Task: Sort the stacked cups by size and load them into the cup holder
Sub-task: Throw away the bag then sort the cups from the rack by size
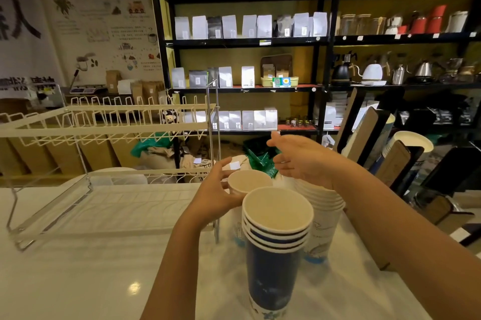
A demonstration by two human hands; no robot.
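A stack of several dark blue paper cups stands closest to me on the white counter. Behind it is a smaller white cup, which my left hand grips by the rim and side. To the right stands a stack of white cups with blue print; my right hand hovers just above it, fingers spread and holding nothing. The cup holder, with slanted brown and black tubes, sits at the right, with a large white cup rim showing in one tube.
A white wire dish rack fills the left half of the counter; one of its thin metal posts stands just left of the cups. Black shelves with bags, jars and kettles line the back wall.
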